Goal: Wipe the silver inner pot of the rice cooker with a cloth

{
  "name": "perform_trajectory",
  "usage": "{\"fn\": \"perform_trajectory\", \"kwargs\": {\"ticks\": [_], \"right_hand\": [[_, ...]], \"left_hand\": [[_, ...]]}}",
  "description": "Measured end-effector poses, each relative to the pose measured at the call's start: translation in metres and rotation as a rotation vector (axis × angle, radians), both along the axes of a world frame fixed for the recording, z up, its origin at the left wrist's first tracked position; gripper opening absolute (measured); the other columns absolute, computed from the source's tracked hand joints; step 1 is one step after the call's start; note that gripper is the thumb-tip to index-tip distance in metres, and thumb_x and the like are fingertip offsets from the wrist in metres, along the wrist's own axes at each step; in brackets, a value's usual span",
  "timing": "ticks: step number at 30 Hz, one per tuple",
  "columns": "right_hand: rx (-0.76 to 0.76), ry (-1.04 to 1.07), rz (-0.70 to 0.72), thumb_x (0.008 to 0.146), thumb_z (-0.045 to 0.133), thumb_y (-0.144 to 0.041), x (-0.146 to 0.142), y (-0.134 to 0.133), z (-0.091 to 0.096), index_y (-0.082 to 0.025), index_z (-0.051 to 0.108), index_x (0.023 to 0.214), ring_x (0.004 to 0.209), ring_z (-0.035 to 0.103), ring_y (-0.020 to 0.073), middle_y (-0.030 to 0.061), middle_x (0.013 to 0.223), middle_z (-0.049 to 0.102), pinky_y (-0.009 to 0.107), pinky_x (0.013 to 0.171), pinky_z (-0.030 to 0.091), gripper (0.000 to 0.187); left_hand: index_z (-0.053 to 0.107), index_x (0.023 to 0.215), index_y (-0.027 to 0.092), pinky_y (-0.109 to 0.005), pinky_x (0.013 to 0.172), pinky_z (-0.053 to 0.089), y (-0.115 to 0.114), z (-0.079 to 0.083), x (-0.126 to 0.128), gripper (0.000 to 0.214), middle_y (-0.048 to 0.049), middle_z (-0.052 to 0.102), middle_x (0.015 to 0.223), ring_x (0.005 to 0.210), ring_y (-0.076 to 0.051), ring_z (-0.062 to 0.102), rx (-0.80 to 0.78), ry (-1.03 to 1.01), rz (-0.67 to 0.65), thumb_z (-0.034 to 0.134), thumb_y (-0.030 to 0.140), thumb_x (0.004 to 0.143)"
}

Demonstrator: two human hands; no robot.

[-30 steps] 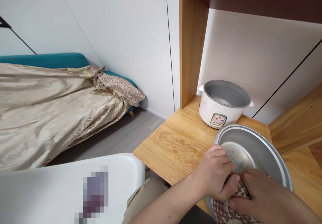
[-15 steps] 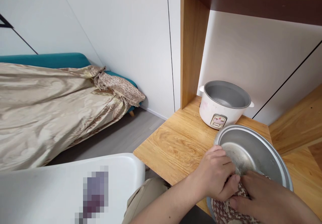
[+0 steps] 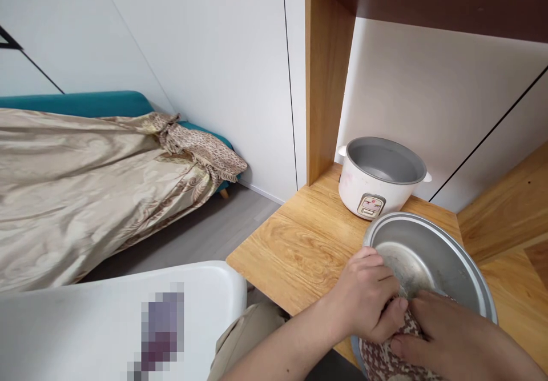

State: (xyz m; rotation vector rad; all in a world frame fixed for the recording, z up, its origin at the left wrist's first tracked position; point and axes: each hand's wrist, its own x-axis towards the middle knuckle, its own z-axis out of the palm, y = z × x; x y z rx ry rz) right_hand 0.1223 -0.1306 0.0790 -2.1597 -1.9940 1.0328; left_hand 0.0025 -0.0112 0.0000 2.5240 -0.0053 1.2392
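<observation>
The left hand (image 3: pixel 368 295) curls over the near rim of a round, dull-metal inner pot (image 3: pixel 428 261) tilted toward the viewer at the near right, fingers closed on a brown-and-white patterned cloth (image 3: pixel 385 358). The right hand (image 3: pixel 454 341) presses the same cloth against the pot, fingers folded around it. Just beyond, a white rice cooker body (image 3: pixel 379 178) stands open on the light wooden table (image 3: pixel 299 244); a white plastic chair (image 3: pixel 107 318) sits near left.

The left hand (image 3: pixel 367 295) was curled, knuckles up, forearm entering from below. The right hand (image 3: pixel 449 338) lay flat beside it, fingertips touching it.
</observation>
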Motion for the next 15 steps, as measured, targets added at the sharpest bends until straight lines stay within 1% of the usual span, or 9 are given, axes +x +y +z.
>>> {"fn": "perform_trajectory", "kwargs": {"ticks": [5,9,12,15], "right_hand": [[0.028,-0.044,-0.003,0.089,0.052,-0.047,0.001,-0.0007,-0.0023,-0.024,0.062,0.079,0.074,0.061,0.0195,-0.0004,0.081,0.069,0.031,0.063,0.033,0.027],[0.028,-0.057,-0.041,0.088,0.053,-0.049,0.0013,-0.0009,-0.0012,-0.026,0.063,0.085,0.084,0.062,0.0229,0.0004,0.088,0.069,0.032,0.066,0.034,0.026],[0.041,-0.025,-0.042,0.087,0.054,-0.046,-0.0003,0.0,0.0016,-0.027,0.063,0.086,0.086,0.062,0.0222,-0.0012,0.09,0.069,0.032,0.071,0.035,0.021],[0.056,0.014,-0.033,0.087,0.056,-0.043,-0.0019,0.0016,0.0043,-0.027,0.062,0.084,0.085,0.062,0.0203,-0.0031,0.088,0.07,0.031,0.071,0.034,0.018]], "left_hand": [[0.037,0.057,0.019,-0.032,0.063,0.032,-0.0001,0.0015,-0.0004,0.022,0.0013,0.041,0.051,0.056,-0.012,0.029,-0.001,-0.028,0.002,0.043,0.028,0.075],[0.038,0.057,0.018,-0.032,0.063,0.032,0.0004,0.0015,-0.0003,0.021,0.0011,0.042,0.052,0.057,-0.012,0.03,-0.012,-0.042,-0.004,0.043,0.028,0.075],[0.038,0.057,0.018,-0.033,0.063,0.033,0.0003,0.0013,-0.0002,0.022,0.0007,0.042,0.052,0.057,-0.012,0.031,-0.009,-0.025,0.005,0.042,0.029,0.076],[0.037,0.057,0.019,-0.033,0.063,0.033,0.0,0.0015,-0.0003,0.023,0.0006,0.042,0.052,0.057,-0.012,0.031,0.0,-0.014,0.012,0.041,0.03,0.076]]}}
